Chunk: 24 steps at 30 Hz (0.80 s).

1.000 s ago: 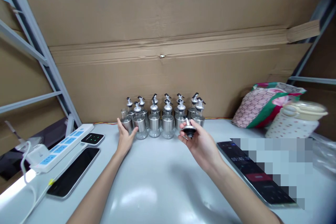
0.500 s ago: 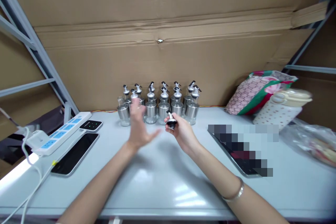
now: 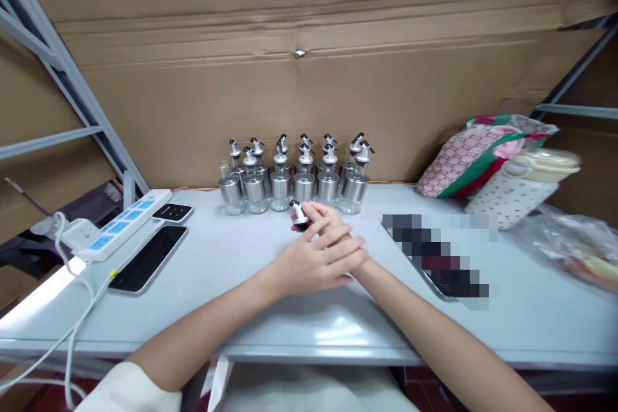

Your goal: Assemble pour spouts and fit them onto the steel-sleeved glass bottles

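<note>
Left hand (image 3: 316, 262) moved from bottles (image 3: 328, 188) to across right hand (image 3: 327, 214), fingers spread; right hand pinches spout (image 3: 300, 215) above table (image 3: 212, 257); nudge from left hand could loosen pinch, dropping spout

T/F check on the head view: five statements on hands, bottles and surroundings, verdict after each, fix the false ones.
1. The right hand holds a silver-and-black pourer. True.
2. The left hand is wrapped around a bottle. False: it lies across the right hand.
3. The clear glass bottle with a metal sleeve at the front row's left end has no pourer on it. True.
4. The white power strip with blue sockets lies right of that bottle. False: it lies to the left.
5. The white spotted flask with a cream lid is right of that bottle. True.
</note>
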Tool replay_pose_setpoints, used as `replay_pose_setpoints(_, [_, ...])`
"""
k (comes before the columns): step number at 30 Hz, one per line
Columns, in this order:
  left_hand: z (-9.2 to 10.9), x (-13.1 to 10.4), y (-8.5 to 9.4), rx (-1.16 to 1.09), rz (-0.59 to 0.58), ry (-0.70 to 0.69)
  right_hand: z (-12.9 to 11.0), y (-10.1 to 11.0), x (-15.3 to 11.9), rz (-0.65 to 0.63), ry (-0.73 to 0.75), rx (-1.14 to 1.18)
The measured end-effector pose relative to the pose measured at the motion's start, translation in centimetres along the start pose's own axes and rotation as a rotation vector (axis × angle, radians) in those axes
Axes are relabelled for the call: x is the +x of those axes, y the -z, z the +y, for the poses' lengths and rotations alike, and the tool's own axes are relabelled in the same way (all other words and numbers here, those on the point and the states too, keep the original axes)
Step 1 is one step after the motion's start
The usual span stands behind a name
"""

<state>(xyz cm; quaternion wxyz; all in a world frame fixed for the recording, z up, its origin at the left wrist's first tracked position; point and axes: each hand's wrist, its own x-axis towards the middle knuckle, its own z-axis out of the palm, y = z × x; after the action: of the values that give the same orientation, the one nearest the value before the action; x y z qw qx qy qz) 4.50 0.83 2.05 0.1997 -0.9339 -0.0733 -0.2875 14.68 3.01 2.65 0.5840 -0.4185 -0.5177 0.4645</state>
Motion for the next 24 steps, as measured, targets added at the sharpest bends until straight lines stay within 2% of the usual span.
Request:
replay_pose_setpoints(3, [-0.7, -2.3, 0.4, 0.001, 0.1, 0.148, -0.2, 0.2, -0.7, -0.084, 0.027, -0.049])
replay_pose_setpoints(6, [-0.9, -3.2, 0.2, -0.006, 0.209, 0.342, -0.8, 0.6, -1.0, -0.111, 0.195, -0.289])
replay_pose_setpoints(9, [-1.1, -3.4, -0.4, 0.026, 0.286, 0.471, -1.3, 0.9, -1.2, -0.04, 0.363, -0.514])
replay_pose_setpoints(13, [-1.3, -3.4, -1.1, -0.082, 0.369, 0.612, -1.4, 1.3, -1.3, 0.024, 0.481, -0.656])
replay_pose_setpoints(15, [-1.4, -3.4, -1.1, -0.163, 0.315, 0.712, -1.3, 1.5, -1.3, 0.009, 0.527, -0.763])
replay_pose_setpoints(19, [-1.2, -3.1, -0.5, -0.287, 0.126, 0.849, -0.8, 2.3, -0.9, -0.074, 0.613, -1.004])
replay_pose_setpoints(24, [-0.9, -2.8, -0.6, -0.395, 0.095, 0.968, -0.2, 3.2, 0.0, -0.159, 0.678, -1.1])
